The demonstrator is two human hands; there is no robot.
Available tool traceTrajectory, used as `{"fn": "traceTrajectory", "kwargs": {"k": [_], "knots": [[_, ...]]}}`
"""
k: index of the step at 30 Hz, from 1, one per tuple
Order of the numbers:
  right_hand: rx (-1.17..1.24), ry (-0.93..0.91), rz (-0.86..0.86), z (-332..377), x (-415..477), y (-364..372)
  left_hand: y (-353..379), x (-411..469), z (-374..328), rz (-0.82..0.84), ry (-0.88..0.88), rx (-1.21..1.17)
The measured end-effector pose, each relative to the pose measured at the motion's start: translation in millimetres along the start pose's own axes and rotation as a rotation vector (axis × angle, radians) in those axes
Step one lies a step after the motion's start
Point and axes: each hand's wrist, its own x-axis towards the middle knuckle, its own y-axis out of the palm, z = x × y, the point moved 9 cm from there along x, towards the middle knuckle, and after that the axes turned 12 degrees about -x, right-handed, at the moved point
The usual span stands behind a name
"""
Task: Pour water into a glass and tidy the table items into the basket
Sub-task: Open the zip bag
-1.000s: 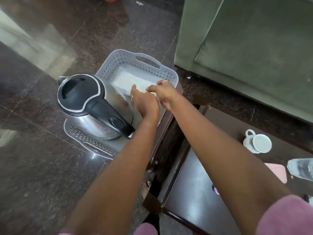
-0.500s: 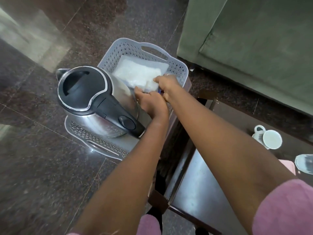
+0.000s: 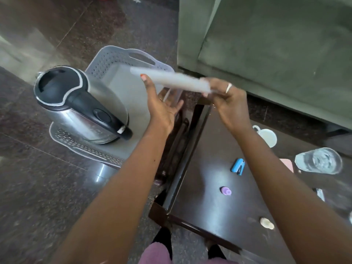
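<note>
- The sofa (image 3: 276, 44) fills the upper right; the dark table (image 3: 219, 197) runs below it, with the grey basket (image 3: 106, 60) off its left end, apparently on a lower surface.
- The kettle (image 3: 80, 105) sits in the basket's near half and takes up much of its room; the far half looks bare.
- A whitish flat packet (image 3: 169, 80), blurred, is held edge-on above the basket's right rim. What it is I cannot tell.
- The right hand (image 3: 224, 96) pinches the packet's right end; the left hand (image 3: 162, 103) is spread, palm up, fingertips touching its underside near the left end.
- To place it well, I judge: turn it flat, lower it into the bare half beside the kettle, and release only once it rests on the floor of the basket.
- The glass (image 3: 320, 161) already appears to hold water.
- On the table remain a cup (image 3: 267, 137), a blue stapler (image 3: 238, 166) and a small purple cap (image 3: 226, 191), well apart.
</note>
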Motion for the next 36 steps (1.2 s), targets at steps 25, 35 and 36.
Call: {"fn": "traceTrajectory", "kwargs": {"k": [25, 35, 36], "knots": [[-0.218, 0.453, 0.178, -149, -156, -103, -29, -125, 217, 0.034, -0.285, 0.045], [-0.309, 0.074, 0.103, -103, -153, -118, -42, -115, 156, -0.078, 0.294, 0.628], [-0.319, 0.060, 0.087, -101, -152, -119, -38, -113, 150, -0.028, 0.331, 0.632]]}}
